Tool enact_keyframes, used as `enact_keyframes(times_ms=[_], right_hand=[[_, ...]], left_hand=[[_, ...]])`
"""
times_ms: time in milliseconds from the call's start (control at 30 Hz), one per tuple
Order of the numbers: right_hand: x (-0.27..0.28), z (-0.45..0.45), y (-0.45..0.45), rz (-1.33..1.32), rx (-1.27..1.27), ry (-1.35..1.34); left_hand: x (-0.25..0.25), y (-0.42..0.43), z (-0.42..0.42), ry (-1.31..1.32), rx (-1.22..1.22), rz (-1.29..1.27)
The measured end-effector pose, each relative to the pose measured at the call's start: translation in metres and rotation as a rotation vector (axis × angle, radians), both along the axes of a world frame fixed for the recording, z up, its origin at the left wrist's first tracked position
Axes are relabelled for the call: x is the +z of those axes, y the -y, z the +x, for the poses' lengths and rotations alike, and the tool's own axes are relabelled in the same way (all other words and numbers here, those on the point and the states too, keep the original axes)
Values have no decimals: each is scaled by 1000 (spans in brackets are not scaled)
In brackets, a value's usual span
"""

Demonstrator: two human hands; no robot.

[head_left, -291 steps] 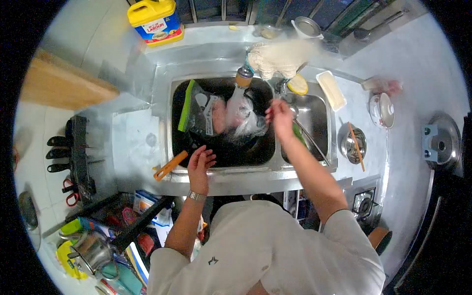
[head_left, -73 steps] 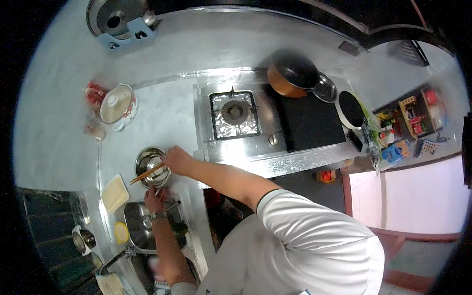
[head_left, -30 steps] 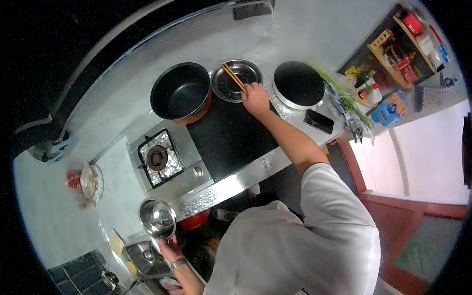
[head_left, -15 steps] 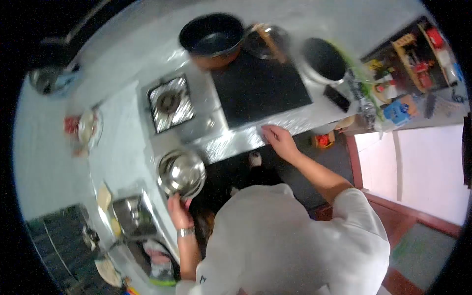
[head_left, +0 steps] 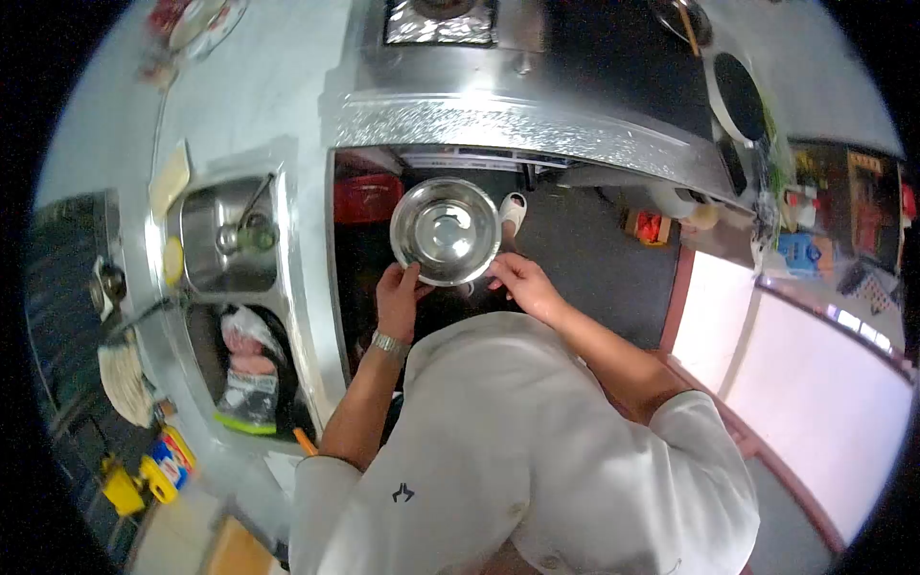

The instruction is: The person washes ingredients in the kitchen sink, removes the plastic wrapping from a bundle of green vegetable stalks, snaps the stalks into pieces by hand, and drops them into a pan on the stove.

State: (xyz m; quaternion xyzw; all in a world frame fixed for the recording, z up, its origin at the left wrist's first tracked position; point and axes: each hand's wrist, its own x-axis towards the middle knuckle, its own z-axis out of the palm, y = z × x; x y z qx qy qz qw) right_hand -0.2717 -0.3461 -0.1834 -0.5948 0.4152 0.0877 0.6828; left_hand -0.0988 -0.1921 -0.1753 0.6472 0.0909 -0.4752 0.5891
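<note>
A shiny metal bowl [head_left: 446,230] is held out in front of my body, above the floor and off the counter. My left hand [head_left: 400,292] grips its rim at the lower left, thumb on the near edge. At the lower right, my right hand [head_left: 525,286] pinches the rim. The bowl's inside faces up at me and shows only bright reflections. Fingers under the rim are partly hidden.
To the left is a metal sink [head_left: 225,235] with glassy items in it; a bagged pack [head_left: 251,374] lies in the basin nearer me. Ahead runs the foil-covered counter edge [head_left: 537,125], with a foil-lined burner [head_left: 441,24]. A red basin [head_left: 369,198] stands below the counter.
The bowl has come away from the counter to in front of my body. My right hand has left the counter edge and taken hold of the rim. The view has turned toward the sink.
</note>
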Motion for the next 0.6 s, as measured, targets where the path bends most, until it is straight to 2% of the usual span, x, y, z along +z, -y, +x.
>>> enact_keyframes(times_ms=[100,200,300,367,433,500,600], right_hand=[[3,6,-11,3,15,29],[17,19,-12,18,93,21],[3,27,-11,-44,174,60],[-4,25,-6,-311,349,95],[10,34,-4,-379,462,58],[8,33,1,-440,573,78],[7,32,10,-499,686,20]], left_hand=[[-11,-19,-6,-21,71,-42],[0,-31,-2,9,139,-69],[44,-52,19,105,305,-141],[53,-75,34,150,403,-122],[71,-104,46,287,499,-127],[65,-144,59,479,610,-106],[78,-196,77,760,646,109]])
